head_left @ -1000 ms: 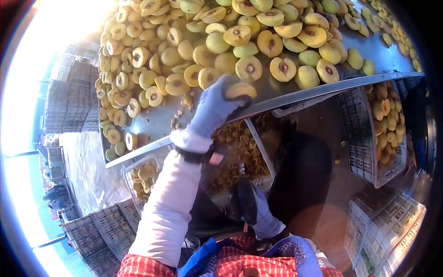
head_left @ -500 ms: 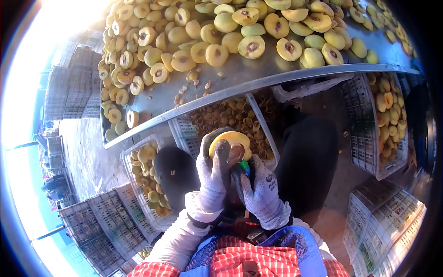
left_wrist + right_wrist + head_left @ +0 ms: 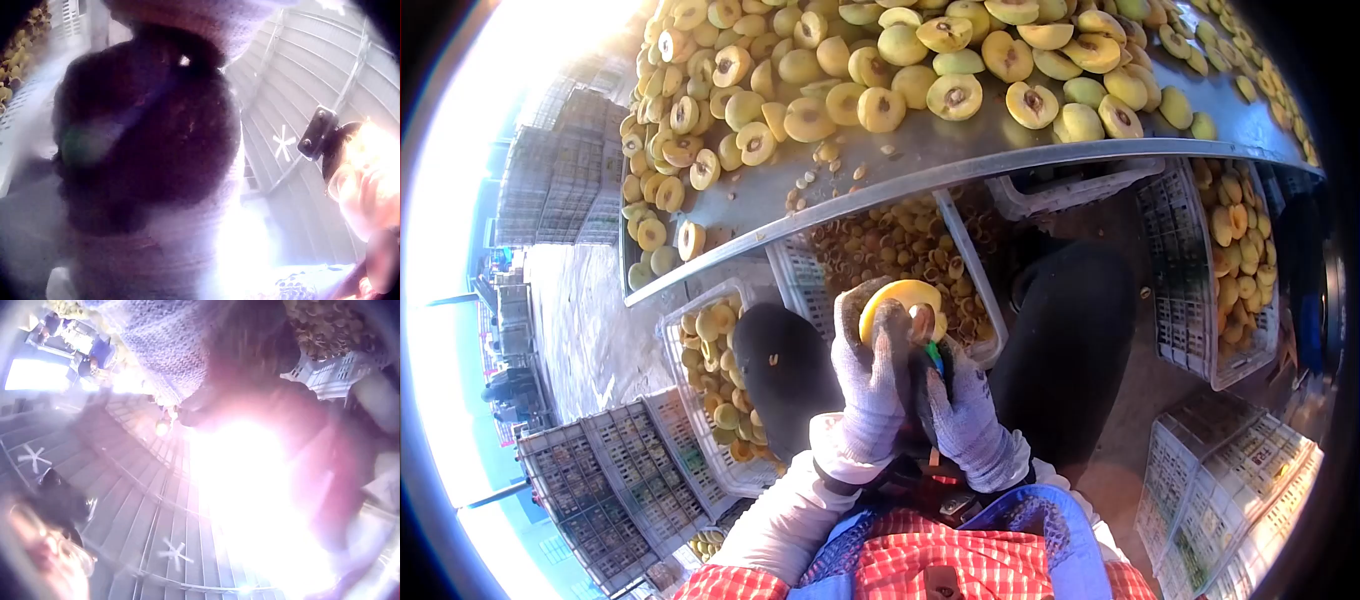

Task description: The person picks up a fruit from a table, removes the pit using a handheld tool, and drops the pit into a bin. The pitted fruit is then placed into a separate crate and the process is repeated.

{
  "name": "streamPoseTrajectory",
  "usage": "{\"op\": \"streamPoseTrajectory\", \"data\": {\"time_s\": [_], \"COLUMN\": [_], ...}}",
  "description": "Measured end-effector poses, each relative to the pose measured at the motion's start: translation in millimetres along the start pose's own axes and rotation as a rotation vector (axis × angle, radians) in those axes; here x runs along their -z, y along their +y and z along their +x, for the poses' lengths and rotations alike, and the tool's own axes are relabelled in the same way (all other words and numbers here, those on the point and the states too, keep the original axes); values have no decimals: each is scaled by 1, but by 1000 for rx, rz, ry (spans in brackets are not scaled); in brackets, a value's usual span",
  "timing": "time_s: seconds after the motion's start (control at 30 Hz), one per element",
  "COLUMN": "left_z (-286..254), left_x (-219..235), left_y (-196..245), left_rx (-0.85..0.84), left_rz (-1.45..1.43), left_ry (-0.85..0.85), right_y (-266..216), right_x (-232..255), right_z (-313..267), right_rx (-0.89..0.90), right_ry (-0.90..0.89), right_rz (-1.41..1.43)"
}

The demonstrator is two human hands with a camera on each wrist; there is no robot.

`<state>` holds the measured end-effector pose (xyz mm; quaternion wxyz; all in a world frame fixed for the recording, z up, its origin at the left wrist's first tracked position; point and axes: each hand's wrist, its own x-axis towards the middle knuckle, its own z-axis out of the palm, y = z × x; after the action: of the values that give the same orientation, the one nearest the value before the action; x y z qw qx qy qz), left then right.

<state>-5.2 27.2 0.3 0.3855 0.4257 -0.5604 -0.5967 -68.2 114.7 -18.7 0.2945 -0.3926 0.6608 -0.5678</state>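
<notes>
In the head view my left hand point(image 3: 870, 385), in a grey glove with dark coated fingers, grips a yellow peach half point(image 3: 908, 296) above my lap. My gloved right hand point(image 3: 975, 420) holds a small pitting tool point(image 3: 934, 352) with a green and blue handle, its rounded head against the fruit's cut face. Both hands are close together, and the fingers partly cover the tool. Dark, blurred glove fingers point(image 3: 181, 144) fill the left wrist view, while glare washes out much of the right wrist view around the glove point(image 3: 162, 344).
Many peach halves point(image 3: 880, 108) cover the metal table point(image 3: 960, 160), with loose pits near its edge. Below it, a crate point(image 3: 795, 275) between my knees holds fruit pieces. More fruit crates stand left point(image 3: 750, 470) and right point(image 3: 1180, 290); stacked crates point(image 3: 615, 480) lie beyond.
My left hand was at the table edge with a peach half, then brought it down to my right hand over my lap. Since then both hands have stayed together, the fruit turning slightly.
</notes>
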Motion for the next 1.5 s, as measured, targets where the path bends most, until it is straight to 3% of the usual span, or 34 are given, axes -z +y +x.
{"op": "streamPoseTrajectory", "data": {"time_s": [0.2, 0.4, 0.5, 0.57, 0.7, 0.77, 0.8, 0.83, 0.9, 0.97, 1.17, 1.3, 1.4, 1.5], "left_z": [0, -5, -9, -8, -5, -5, -5, -5, -3, -10, -15, -13, -10, -1], "left_x": [-6, -11, -14, -9, -7, -8, -7, -6, -4, -7, -8, -6, -8, -3], "left_y": [11, 6, 10, 11, 16, 12, 10, 7, 3, 4, 5, 5, 10, 7], "left_rx": [163, -95, -93, -101, 113, 160, 168, 165, 155, 90, -108, -114, 1, 58], "left_rz": [-106, -7, -27, 13, -169, -227, -192, -166, -113, -118, -70, -24, -105, -95], "left_ry": [-68, 39, 56, 19, -83, -87, -105, -118, -146, -96, -97, -136, -143, -259], "right_y": [7, -2, -5, -5, 12, 28, 26, 24, 14, 14, -1, 4, 20, 28], "right_x": [0, 0, 0, 0, -1, -2, -1, -1, 1, -3, -2, -1, 5, 11], "right_z": [-3, -6, -9, -11, -24, -26, -26, -25, -22, -25, -22, -23, -27, -29], "right_rx": [-132, -144, -161, -123, -88, 119, 127, 134, -36, -90, -25, -24, 107, 141], "right_ry": [17, 3, -13, 19, 7, 48, 54, 59, 46, -18, 16, 70, 15, -39], "right_rz": [25, 109, 177, 120, 37, -157, -150, -143, 81, 80, 194, 137, -12, -64]}}
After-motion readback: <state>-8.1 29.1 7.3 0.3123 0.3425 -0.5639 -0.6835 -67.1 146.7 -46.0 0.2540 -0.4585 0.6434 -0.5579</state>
